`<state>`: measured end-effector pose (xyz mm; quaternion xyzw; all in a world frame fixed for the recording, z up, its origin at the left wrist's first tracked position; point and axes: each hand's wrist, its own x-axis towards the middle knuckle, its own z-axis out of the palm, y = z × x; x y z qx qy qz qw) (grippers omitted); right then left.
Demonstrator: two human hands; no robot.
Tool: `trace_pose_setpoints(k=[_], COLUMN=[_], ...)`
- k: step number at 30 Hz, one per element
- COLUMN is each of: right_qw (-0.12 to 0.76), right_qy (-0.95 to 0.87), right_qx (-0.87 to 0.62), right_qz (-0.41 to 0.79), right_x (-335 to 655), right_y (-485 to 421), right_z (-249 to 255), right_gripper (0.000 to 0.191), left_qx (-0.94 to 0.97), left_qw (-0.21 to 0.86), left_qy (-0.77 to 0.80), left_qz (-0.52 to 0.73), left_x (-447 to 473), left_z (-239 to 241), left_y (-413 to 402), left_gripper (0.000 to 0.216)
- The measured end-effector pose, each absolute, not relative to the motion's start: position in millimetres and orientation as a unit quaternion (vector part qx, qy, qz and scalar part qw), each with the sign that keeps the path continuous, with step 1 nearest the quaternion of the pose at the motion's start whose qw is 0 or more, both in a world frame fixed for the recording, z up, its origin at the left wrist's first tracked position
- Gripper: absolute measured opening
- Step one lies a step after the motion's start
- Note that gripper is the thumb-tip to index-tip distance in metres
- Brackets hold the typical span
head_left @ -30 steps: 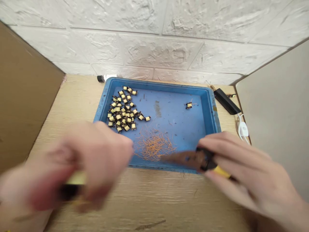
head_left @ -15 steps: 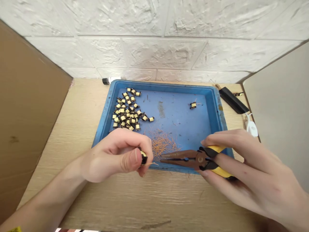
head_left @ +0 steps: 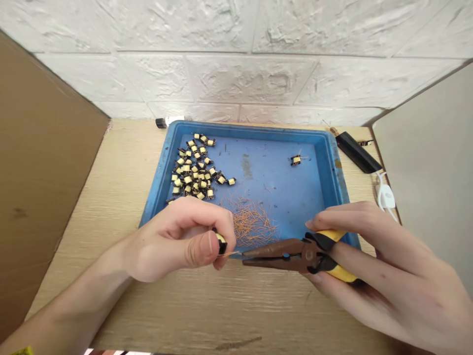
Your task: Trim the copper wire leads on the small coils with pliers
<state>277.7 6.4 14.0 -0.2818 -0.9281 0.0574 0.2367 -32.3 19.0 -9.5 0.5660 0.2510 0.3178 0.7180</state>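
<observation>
The left hand pinches a small black-and-yellow component between thumb and curled forefinger, at the near edge of the blue tray, left of the middle. A thin orange wire sticks out of it to the right, its end just beside the tips of the pliers (whether they touch, I cannot tell). The right hand has its fingers bent around the yellow-and-black handles, and the jaws stand slightly apart, pointing left.

In the tray, a heap of similar components fills the left part, a loose pile of orange wire clippings lies near the middle of the near side, and a single component sits alone towards the far right. Beyond the tray's right side lies a black-handled tool, and a black-capped bottle lies at the far left corner
</observation>
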Motion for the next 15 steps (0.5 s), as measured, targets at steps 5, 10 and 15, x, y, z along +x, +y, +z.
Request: trace_pose_setpoints(k=[5,10,15], right_qw=[0.236,0.238,0.237], right_qy=[-0.926,-0.922,-0.921], right_qx=[-0.288,-0.299,-0.302], right_qz=[0.062,0.057,0.061], right_x=[273.8,272.7,273.0], right_y=[6.3,8.5,7.0], right_z=[14.7,16.3,16.3], right_gripper=[0.026,0.024,0.025], left_qx=[0.573,0.58,0.576], left_qw=[0.705,0.697,0.699], left_qy=[0.256,0.251,0.255], left_qz=[0.33,0.34,0.337], left_x=[-31.9,-30.2,-29.3], left_z=[-8.9,-9.3,-8.6], left_y=[19.0,17.9,16.4], left_gripper=[0.043,0.043,0.043])
